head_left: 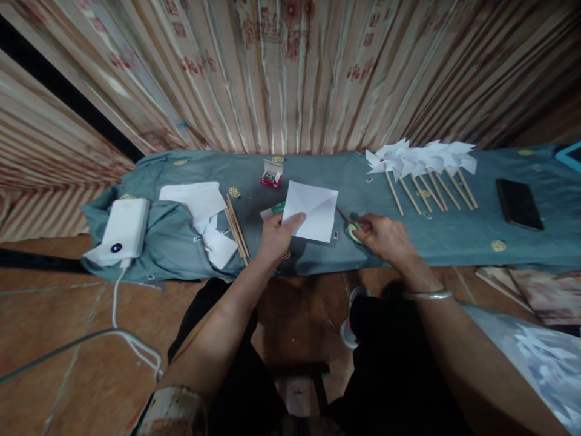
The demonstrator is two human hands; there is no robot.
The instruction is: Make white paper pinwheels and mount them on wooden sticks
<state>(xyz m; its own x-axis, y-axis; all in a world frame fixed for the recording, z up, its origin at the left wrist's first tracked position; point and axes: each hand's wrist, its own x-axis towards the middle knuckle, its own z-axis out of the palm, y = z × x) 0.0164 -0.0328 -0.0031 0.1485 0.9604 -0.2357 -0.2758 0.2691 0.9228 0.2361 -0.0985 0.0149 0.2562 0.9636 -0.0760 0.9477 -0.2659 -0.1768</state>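
Observation:
A square sheet of white paper (pixel 315 209) with faint diagonal creases is pinched at its left edge by my left hand (pixel 278 235), the thumb lying on top. My right hand (pixel 385 237) grips a pair of scissors (pixel 354 232) with pale green handles; the blades point toward the paper's right edge, and I cannot tell whether they touch it. Just behind my left hand lies a small green and white box (pixel 278 208), partly covered by the paper. Farther back stands an open red box (pixel 271 175) of small metal pins.
White paper pinwheels on wooden sticks (pixel 431 181) lie at the right, beside a black phone (pixel 520 204). To the left are stacked paper sheets (pixel 195 197), several loose sticks (pixel 236 227) and a white power bank (pixel 126 227) with a cable. A curtain (pixel 290 79) hangs behind.

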